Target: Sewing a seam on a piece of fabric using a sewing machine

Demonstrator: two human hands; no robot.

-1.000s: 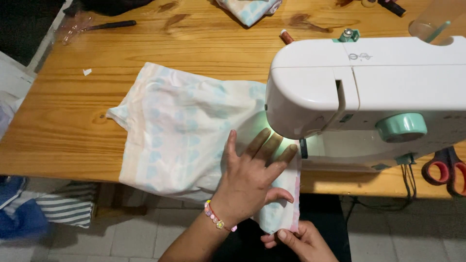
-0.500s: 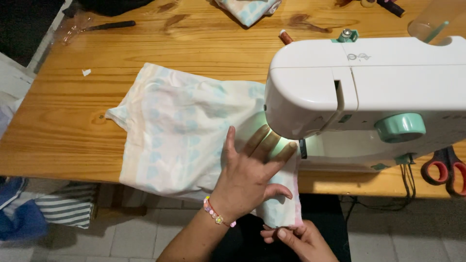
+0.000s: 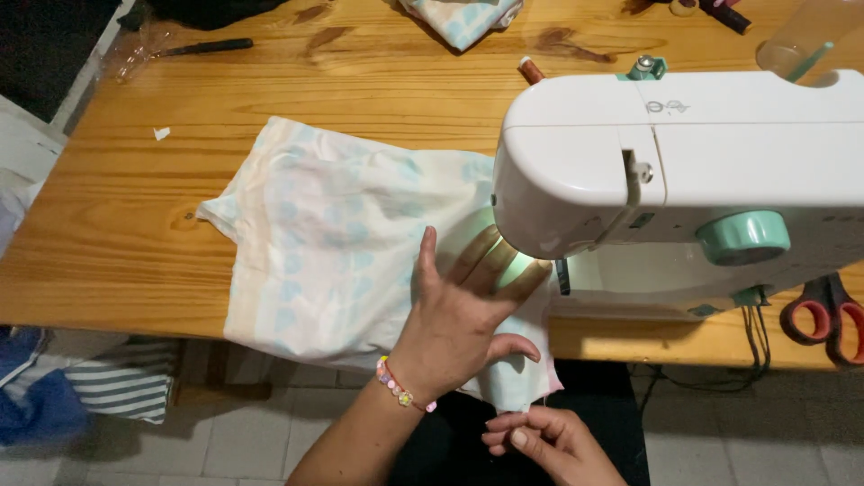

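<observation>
On wooden table (image 3: 117,270) over tiled floor (image 3: 162,454), left hand (image 3: 463,315) flattens cloth (image 3: 333,252), right hand (image 3: 540,443) pinches it.

You're at a home sewing corner: white sewing machine (image 3: 684,171), wooden table (image 3: 117,261), red-handled scissors (image 3: 823,319), tiled floor (image 3: 216,441).

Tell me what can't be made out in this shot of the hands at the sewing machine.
Head view only:
- Needle and presser foot: hidden under the sewing machine head.
- Left hand covers the fabric beneath it.
- Right hand: cut by the bottom edge; its pinch too small to read.
- Scissors: cut by the right edge.
</observation>
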